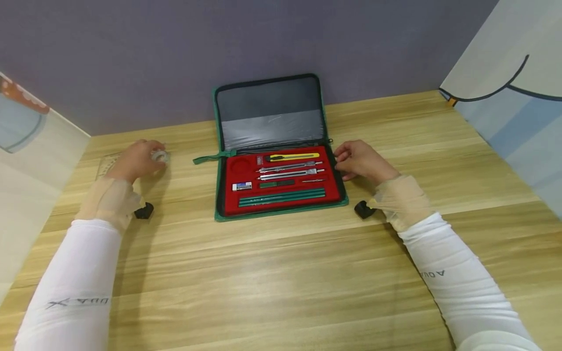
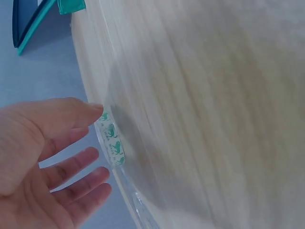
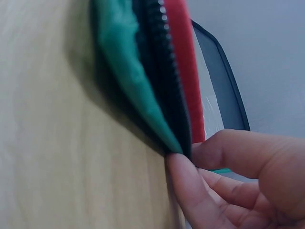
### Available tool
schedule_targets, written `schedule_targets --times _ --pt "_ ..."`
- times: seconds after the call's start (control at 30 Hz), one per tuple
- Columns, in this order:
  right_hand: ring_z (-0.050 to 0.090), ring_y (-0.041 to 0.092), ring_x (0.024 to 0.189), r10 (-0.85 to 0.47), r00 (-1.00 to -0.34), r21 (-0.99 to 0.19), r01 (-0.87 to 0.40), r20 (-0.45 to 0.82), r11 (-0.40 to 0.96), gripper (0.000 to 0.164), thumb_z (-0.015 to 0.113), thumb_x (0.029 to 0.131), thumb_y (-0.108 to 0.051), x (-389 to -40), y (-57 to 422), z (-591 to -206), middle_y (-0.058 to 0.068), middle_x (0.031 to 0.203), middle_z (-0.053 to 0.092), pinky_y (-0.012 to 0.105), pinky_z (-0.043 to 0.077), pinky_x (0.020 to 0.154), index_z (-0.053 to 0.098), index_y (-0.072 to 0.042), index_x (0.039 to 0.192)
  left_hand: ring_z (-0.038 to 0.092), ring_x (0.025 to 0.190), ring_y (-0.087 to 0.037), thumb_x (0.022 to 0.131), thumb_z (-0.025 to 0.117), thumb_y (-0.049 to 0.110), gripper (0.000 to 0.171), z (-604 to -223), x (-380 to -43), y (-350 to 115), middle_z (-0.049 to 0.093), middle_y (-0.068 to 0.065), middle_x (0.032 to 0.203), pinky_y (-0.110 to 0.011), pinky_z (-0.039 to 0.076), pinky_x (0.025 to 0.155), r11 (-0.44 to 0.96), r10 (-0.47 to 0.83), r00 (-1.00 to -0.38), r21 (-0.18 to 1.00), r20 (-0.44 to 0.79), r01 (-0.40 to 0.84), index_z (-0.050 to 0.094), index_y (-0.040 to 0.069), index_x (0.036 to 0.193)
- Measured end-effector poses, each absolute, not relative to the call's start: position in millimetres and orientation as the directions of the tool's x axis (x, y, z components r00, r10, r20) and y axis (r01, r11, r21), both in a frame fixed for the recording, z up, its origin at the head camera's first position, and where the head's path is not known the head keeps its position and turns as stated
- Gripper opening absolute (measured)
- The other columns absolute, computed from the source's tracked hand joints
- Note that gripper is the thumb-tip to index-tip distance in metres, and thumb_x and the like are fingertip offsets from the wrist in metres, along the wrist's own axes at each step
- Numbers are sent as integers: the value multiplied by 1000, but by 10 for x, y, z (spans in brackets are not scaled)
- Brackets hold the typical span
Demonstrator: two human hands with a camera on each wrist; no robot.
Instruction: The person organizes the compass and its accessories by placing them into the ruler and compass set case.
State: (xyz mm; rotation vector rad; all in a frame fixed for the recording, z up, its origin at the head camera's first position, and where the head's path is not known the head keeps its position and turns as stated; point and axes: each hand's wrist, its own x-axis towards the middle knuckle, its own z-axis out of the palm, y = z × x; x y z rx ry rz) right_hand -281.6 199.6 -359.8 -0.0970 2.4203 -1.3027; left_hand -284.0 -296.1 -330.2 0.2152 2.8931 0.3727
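A green zip case (image 1: 281, 214) lies open on the table, its red insert (image 1: 303, 199) facing up and its lid (image 1: 272, 105) raised against the back panel. My right hand (image 1: 362, 160) pinches the case's right edge between thumb and fingers; the right wrist view shows the green fabric edge (image 3: 124, 62) and zip there. Left of the case, my left hand (image 1: 138, 161) holds a small clear ring, apparently a roll of tape (image 1: 160, 156), between thumb and index finger. Green print shows on the roll (image 2: 113, 140) in the left wrist view, where the other fingers are spread.
In the insert lie a yellow cutter (image 1: 294, 157), compasses (image 1: 290, 174), an eraser (image 1: 242, 186) and green pencils (image 1: 281, 197). A round recess (image 1: 239, 166) is at its upper left. A clear ruler-like sheet (image 1: 105, 165) lies partly under my left hand. Walls border the table.
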Motion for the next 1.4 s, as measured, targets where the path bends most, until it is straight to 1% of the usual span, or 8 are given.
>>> schedule_targets --times 0.2,0.4,0.53,0.67,0.77,0.9,1.13,1.4 --pt "56 14 66 -236 -922 -815 126 -306 566 37 57 87 2 -2805 1981 -3575 16 99 47 29 55 59 45 10 121 39 114 -52 87 59 8 48 -3309 -2873 -2961 42 -37 126 -63 32 95 953 179 -958 279 -223 113 43 -11 129" --pt "56 15 67 -231 -922 -812 131 -311 569 37 57 87 3 -2811 1976 -3581 17 100 47 29 56 59 45 10 121 42 111 -52 86 59 8 46 -3324 -2882 -2953 44 -37 123 -62 33 94 951 176 -961 291 -215 109 46 -13 125" --pt "57 14 66 -231 -923 -814 131 -309 567 37 57 87 3 -2819 1980 -3587 17 100 48 29 56 59 45 11 121 41 114 -52 86 60 11 48 -3320 -2889 -2934 43 -37 128 -62 32 96 946 177 -958 307 -226 103 47 -14 125" --pt "57 14 65 -232 -923 -816 129 -306 564 36 57 87 4 -2823 1977 -3590 17 99 48 29 56 58 45 11 120 38 118 -53 86 61 12 48 -3313 -2887 -2917 38 -36 135 -62 31 98 939 184 -952 331 -244 96 48 -15 123" --pt "57 13 65 -235 -923 -819 127 -304 560 36 57 86 4 -2819 1972 -3587 17 99 48 29 55 58 45 11 120 42 115 -52 85 61 11 45 -3314 -2878 -2903 42 -36 132 -61 34 95 935 192 -951 340 -242 103 51 -15 121" --pt "56 14 68 -242 -921 -825 129 -306 550 38 57 86 4 -2811 1964 -3584 17 100 47 29 56 59 44 12 121 49 107 -48 83 62 10 43 -3319 -2867 -2883 51 -35 121 -60 38 89 936 207 -952 330 -225 126 53 -14 118" --pt "56 16 71 -240 -921 -829 134 -306 543 39 57 86 5 -2809 1945 -3579 17 101 47 30 56 59 44 12 122 52 99 -44 79 63 9 44 -3298 -2853 -2805 55 -34 114 -56 41 85 932 245 -946 321 -211 170 54 -14 115" --pt "56 15 68 -248 -921 -834 126 -299 537 39 57 86 5 -2790 1933 -3568 17 100 47 30 56 57 44 12 121 53 103 -44 84 65 14 46 -3248 -2823 -2614 54 -32 118 -57 42 85 940 287 -937 247 -201 235 53 -12 120"
